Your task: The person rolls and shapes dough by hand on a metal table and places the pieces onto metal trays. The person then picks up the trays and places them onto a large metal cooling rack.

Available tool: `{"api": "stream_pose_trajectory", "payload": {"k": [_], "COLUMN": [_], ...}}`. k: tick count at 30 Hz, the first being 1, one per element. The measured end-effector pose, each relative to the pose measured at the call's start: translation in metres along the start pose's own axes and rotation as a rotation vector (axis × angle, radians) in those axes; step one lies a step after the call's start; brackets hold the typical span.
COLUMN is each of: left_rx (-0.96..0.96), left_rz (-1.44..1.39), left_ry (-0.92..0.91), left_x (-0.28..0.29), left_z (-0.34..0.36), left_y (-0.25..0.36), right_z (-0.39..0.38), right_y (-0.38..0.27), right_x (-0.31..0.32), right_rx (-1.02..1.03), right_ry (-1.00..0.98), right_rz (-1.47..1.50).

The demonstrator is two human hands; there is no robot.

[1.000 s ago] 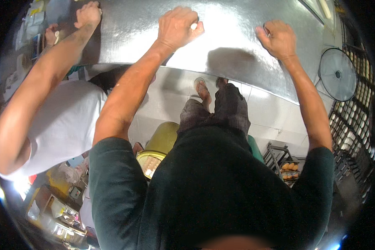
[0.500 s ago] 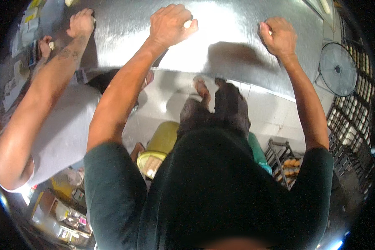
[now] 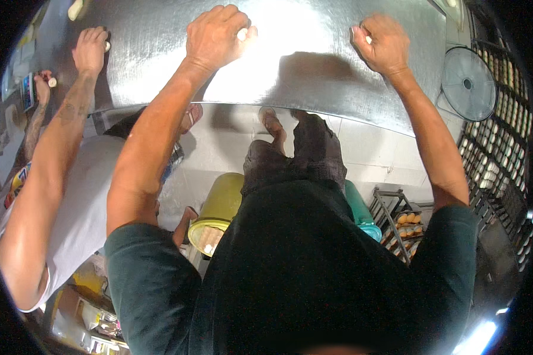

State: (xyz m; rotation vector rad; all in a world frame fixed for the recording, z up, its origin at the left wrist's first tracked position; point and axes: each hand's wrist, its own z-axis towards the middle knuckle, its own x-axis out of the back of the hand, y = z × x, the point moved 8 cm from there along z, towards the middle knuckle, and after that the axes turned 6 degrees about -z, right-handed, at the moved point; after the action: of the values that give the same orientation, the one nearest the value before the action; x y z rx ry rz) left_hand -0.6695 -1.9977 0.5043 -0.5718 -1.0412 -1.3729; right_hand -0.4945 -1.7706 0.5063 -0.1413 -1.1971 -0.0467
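Both my fists rest on the shiny metal table [image 3: 266, 74], well apart. At the left, my left hand [image 3: 214, 38] is closed around a small pale dough piece [image 3: 241, 34]; its end sticks out by the thumb. On the right, my right hand [image 3: 386, 44] is curled with the thumb along the side, and a bit of pale dough [image 3: 368, 39] shows between thumb and fingers. The rest of each piece is hidden under the palms.
At my left a co-worker's fist [image 3: 90, 50] and other hand [image 3: 42, 87] hold dough too. A dough piece [image 3: 75, 9] lies far left. A round fan [image 3: 469, 83] and racks of pale dough [image 3: 503, 112] stand right. Below are a yellow bin [image 3: 222, 198] and a green one [image 3: 361, 213].
The whole view has shifted a little, so most things sit farther left. Both my hands stay closed on the dough at nearly the same places on the table.
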Motion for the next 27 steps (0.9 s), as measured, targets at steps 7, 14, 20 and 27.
{"api": "stream_pose_trajectory", "payload": {"k": [7, 14, 20, 27], "left_rx": [0.107, 0.133, 0.104, 0.233], "left_rz": [0.113, 0.069, 0.148, 0.046], "left_ry": [0.1, -0.095, 0.109, -0.116], "left_x": [0.044, 0.041, 0.052, 0.025], "left_z": [-0.025, -0.029, -0.027, -0.044], "left_y": [0.06, 0.05, 0.035, 0.01], "right_z": [-0.032, -0.027, -0.009, -0.004], "right_y": [-0.025, -0.03, -0.036, -0.027], "right_x": [0.051, 0.036, 0.041, 0.0], "right_rx": [0.045, 0.022, -0.004, -0.075], "right_ry": [0.133, 0.06, 0.112, -0.113], "right_rz": [-0.04, 0.056, -0.042, 0.057]}}
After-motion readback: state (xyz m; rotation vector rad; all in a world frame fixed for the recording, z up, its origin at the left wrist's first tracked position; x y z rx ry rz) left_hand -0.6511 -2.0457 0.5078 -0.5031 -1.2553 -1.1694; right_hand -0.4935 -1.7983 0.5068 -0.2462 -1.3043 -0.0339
